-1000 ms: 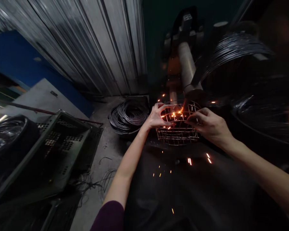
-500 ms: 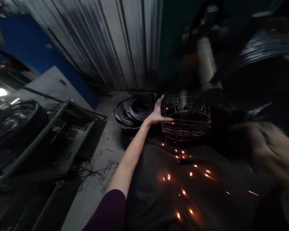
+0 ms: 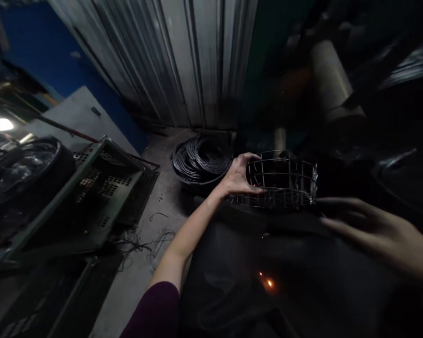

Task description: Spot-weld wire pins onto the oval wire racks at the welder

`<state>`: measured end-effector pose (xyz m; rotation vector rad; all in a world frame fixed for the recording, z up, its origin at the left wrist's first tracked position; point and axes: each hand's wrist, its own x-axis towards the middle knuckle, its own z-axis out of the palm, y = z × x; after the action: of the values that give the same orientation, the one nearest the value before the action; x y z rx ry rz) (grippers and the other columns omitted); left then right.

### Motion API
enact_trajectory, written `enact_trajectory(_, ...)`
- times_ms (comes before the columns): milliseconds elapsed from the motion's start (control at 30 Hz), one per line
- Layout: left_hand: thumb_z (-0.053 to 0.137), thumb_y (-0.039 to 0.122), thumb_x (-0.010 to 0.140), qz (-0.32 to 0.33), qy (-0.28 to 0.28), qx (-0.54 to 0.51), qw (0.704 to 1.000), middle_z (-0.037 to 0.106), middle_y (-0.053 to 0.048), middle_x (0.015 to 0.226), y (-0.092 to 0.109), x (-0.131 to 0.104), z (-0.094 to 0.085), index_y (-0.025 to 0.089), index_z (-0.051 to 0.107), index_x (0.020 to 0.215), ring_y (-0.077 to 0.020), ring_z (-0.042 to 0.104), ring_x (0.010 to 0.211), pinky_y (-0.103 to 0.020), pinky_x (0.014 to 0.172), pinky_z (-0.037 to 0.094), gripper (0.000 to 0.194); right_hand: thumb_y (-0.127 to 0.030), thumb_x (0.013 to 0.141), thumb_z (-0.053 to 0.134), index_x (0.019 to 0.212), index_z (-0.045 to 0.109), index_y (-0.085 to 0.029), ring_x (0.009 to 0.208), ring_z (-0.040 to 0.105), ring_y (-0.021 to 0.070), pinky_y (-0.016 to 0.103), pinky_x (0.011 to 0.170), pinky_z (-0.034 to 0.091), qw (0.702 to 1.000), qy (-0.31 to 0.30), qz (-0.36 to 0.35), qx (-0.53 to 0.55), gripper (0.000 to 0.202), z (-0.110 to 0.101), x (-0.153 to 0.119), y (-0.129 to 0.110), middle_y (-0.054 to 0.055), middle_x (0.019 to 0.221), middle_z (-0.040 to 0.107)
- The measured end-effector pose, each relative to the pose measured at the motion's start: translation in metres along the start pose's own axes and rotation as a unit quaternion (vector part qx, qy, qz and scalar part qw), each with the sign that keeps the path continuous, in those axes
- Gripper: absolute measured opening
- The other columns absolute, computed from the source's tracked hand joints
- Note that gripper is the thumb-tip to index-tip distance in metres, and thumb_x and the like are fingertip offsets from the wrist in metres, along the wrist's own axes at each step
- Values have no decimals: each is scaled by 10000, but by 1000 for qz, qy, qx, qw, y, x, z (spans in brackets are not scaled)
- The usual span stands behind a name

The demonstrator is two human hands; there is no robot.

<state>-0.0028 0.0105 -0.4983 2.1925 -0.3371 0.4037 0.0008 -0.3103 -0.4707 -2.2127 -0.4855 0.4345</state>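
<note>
A round wire basket (image 3: 282,180) of thin metal rods is in the middle of the head view, beside a pale metal post. My left hand (image 3: 241,176) grips its left side, with the thumb low and the fingers over the upper wires. At the basket's lower right edge is my right hand (image 3: 377,225), slightly blurred. Its thumb and fingers are stretched out and apart; whether the fingertips touch the wires I cannot tell. A few sparks (image 3: 270,283) glow on the dark cover (image 3: 232,263) over my lap.
A coil of dark wire (image 3: 211,157) lies on the floor left of the basket. Farther left are a green perforated crate (image 3: 102,188) and a black tub (image 3: 61,159). A thick pale cylinder (image 3: 329,75) of a machine stands at upper right, before a corrugated metal wall (image 3: 176,61).
My left hand has closed onto the basket, which has tilted and shifted slightly right. My right hand has moved left to the basket's edge. Most of the sparks are gone.
</note>
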Motion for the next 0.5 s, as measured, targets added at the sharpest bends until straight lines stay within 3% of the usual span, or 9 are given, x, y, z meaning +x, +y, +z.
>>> enact_trajectory(100,892,405,522,32,-46,81,995,449,-146,1363,21,2,0,229,530,1216,-347,403,1355,-524,1140,352,802,-630,777,656,1004,757,-220,831,708,253,302,644,590,992,-115,42,30,479,-1,40,-50,76,936,730)
enact_trajectory(167,879,374,551,26,-66,120,990,408,-167,1400,30,5,5,221,579,1199,-377,368,1372,-570,1141,328,730,-546,832,638,956,759,-158,791,705,235,289,653,572,997,-66,-4,-36,425,6,55,-59,84,875,728)
enact_trajectory(200,872,359,561,20,-71,132,988,394,-172,1415,32,6,8,222,593,1198,-389,361,1372,-597,1143,311,709,-499,862,621,972,757,-147,783,704,225,286,658,564,993,-24,-61,-101,393,10,57,-57,83,878,728)
enact_trajectory(267,871,354,562,10,-77,140,987,385,-170,1431,35,8,14,232,602,1210,-402,358,1368,-641,1145,280,712,-416,909,582,1065,744,-151,746,701,213,282,602,539,945,48,-192,-260,347,19,55,-47,84,949,729)
enact_trajectory(367,877,363,559,-3,-78,125,989,379,-169,1439,37,11,22,234,591,1251,-400,353,1377,-636,1143,296,760,-240,941,504,1234,681,-172,620,675,190,275,442,445,851,60,-293,-431,349,25,42,-33,65,1057,717)
enact_trajectory(433,875,365,572,-3,-83,113,990,369,-182,1442,38,13,25,218,574,1288,-394,349,1382,-602,1143,320,791,-173,954,454,1247,673,-173,611,673,176,272,424,424,823,65,-315,-468,366,22,37,-30,41,1064,716)
enact_trajectory(500,875,371,578,-1,-85,105,991,364,-189,1442,38,15,27,209,561,1309,-394,348,1381,-581,1138,336,812,-189,977,436,1234,679,-173,671,691,175,263,448,439,815,82,-327,-472,354,17,35,-30,32,1072,714)
